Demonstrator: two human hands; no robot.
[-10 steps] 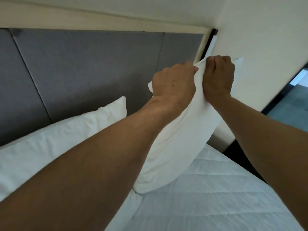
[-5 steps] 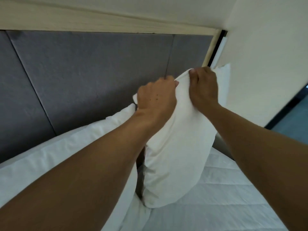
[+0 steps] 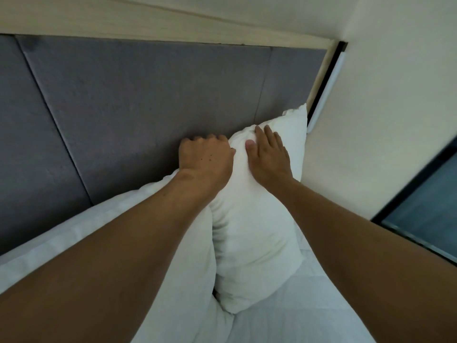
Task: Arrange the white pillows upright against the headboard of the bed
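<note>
A white pillow (image 3: 252, 238) stands upright on the mattress, its back against the grey padded headboard (image 3: 148, 95) at the bed's right end. My left hand (image 3: 205, 159) is curled over the pillow's top left corner, knuckles close to the headboard. My right hand (image 3: 268, 157) lies flat on the pillow's upper front with its fingers spread. A second white pillow (image 3: 74, 236) leans against the headboard to the left, touching the first one; my left forearm hides part of it.
A cream wall (image 3: 383, 107) closes in right beside the pillow. A dark-framed glass panel (image 3: 425, 214) is at the lower right. The white quilted mattress (image 3: 296, 313) lies in front of the pillows. A pale wooden trim (image 3: 123, 23) runs above the headboard.
The right pillow came down from mid-air and now rests on the mattress against the headboard. My right hand let go of its top edge and lies flat on it.
</note>
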